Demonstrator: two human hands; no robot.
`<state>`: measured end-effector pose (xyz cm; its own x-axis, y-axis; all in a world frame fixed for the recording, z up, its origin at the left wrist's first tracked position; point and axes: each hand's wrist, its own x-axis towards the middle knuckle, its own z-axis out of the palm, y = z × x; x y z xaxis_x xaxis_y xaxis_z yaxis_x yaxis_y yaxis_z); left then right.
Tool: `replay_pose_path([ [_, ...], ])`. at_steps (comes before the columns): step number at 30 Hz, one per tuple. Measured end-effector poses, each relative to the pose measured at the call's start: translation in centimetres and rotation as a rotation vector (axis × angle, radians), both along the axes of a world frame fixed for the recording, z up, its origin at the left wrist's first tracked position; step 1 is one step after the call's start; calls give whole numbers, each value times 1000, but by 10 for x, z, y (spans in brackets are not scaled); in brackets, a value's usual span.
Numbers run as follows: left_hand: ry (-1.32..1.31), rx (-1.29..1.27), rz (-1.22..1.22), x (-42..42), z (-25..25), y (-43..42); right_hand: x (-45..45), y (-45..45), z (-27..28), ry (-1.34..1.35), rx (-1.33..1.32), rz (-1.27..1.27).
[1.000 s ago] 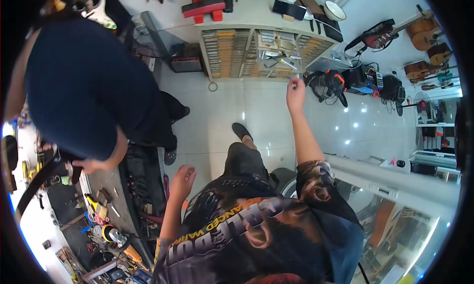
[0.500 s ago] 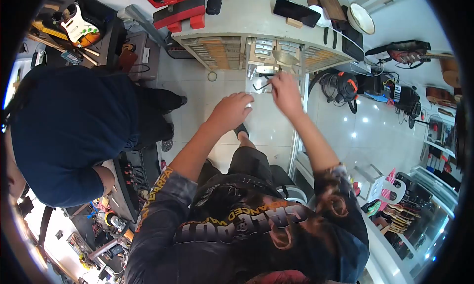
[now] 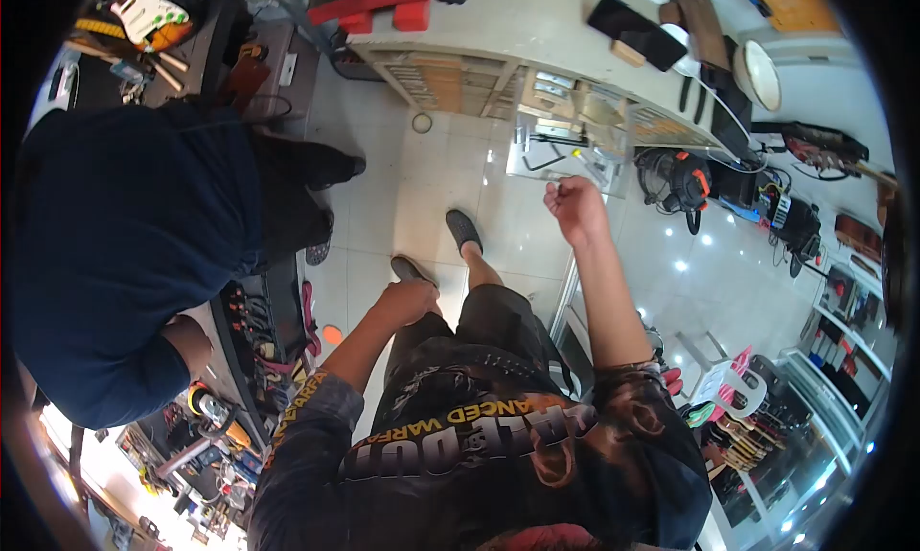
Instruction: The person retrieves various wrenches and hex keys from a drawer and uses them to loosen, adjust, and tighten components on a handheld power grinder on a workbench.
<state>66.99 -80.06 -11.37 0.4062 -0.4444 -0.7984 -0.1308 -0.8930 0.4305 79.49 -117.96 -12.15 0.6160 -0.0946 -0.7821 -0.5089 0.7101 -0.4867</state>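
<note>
My right hand (image 3: 578,212) hovers just on the near side of a pulled-out drawer (image 3: 565,174). Its fingers curl in towards the palm, and I cannot make out anything between them. In the drawer lie a black L-shaped hex key (image 3: 544,161), a small yellow piece (image 3: 576,153) and other metal bits. Down by my left thigh is my left hand (image 3: 410,304), its back towards me and its fingers folded under. Whatever it may hold is hidden.
A person in a dark shirt (image 3: 134,254) stands at a workbench on the left. Along the bench (image 3: 517,24) ahead lie a phone (image 3: 635,32) and red blocks (image 3: 369,0). A black-and-orange vacuum (image 3: 678,182) stands on the right. A ring (image 3: 422,122) lies on the tiled floor.
My left hand has dropped from chest front to beside my thigh. My right hand has drawn back from over the drawer, turning its palm up. The view has shifted.
</note>
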Motion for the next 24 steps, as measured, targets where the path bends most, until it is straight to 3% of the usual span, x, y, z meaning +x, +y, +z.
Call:
replay_pose_path([
  [5,-77,-56,167,-17,-42,9,-7,13,29,-10,-120,-23],
  [9,-99,-197,336,-36,-45,2,-19,15,23,-99,-123,-44],
  [14,23,-237,371,-74,-43,12,-11,35,11,-139,-138,-197],
  [17,174,-71,278,-90,-41,28,-11,37,-1,-184,-172,-205],
  [24,104,-18,225,-132,-66,75,-50,57,-5,-274,-150,-223],
])
